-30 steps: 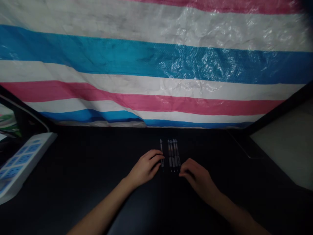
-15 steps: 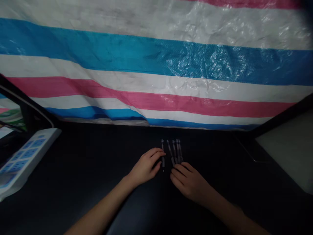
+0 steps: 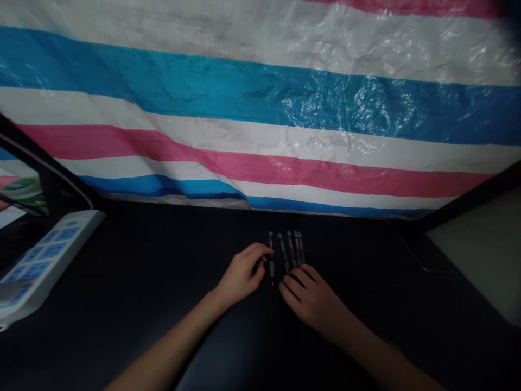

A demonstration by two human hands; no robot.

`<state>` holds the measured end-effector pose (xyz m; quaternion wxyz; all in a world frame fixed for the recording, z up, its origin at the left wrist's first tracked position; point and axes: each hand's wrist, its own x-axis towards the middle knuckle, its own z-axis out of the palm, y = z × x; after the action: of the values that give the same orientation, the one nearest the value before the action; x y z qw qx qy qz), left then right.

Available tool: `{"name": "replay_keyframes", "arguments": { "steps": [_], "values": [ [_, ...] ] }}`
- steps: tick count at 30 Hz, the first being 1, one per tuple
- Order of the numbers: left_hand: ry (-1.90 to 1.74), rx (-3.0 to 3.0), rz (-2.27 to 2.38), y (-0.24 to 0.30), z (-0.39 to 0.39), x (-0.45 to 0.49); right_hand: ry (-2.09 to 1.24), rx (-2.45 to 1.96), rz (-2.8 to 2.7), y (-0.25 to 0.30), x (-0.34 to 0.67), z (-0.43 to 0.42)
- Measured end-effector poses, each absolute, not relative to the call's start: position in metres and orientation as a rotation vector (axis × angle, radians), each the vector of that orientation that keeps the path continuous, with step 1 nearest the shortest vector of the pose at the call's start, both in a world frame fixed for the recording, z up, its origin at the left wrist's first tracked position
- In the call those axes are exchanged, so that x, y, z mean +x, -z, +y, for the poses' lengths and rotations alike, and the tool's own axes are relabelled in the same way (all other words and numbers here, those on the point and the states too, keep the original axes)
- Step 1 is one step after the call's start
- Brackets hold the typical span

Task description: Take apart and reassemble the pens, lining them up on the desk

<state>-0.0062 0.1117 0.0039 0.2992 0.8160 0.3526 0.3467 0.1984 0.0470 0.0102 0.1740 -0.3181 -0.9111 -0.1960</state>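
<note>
Several clear-barrelled pens with dark grips lie side by side on a black tabletop. The leftmost pen is a little apart from the others, its tip pointing toward me. My left hand is beside it, with a fingertip at its barrel and the thumb apart from the fingers. Over the lower ends of the other pens rests my right hand, fingers bent and somewhat spread. These fingers cover the pens' near ends, so any contact there is partly hidden.
A white power strip with blue sockets lies at the left. Behind the table hangs a striped plastic sheet. Dark frame bars slant down at both sides. A green and white container stands beyond the left bar.
My right hand has shifted slightly up and left at the pens' lower ends. The left hand's fingers have lifted slightly around the leftmost pen. The view has tilted a little.
</note>
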Motion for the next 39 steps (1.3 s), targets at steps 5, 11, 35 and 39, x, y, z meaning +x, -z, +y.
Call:
{"name": "replay_keyframes", "arguments": {
  "steps": [5,11,35,39],
  "values": [
    [-0.966,2.114,0.961,-0.003,0.112,-0.005,0.453,-0.732,-2.503,-0.018,0.206,0.048],
    [-1.045,1.819,1.183,-0.013,0.109,-0.001,0.054,-0.85,-2.157,-0.031,0.222,0.036],
    [-1.155,1.145,0.917,-0.007,0.03,0.031,-1.437,-1.237,-1.268,-0.023,0.214,-0.004],
    [-1.192,1.33,0.902,-0.006,0.028,0.028,-1.442,-1.27,-1.338,-0.028,0.211,-0.005]
  ]
}}
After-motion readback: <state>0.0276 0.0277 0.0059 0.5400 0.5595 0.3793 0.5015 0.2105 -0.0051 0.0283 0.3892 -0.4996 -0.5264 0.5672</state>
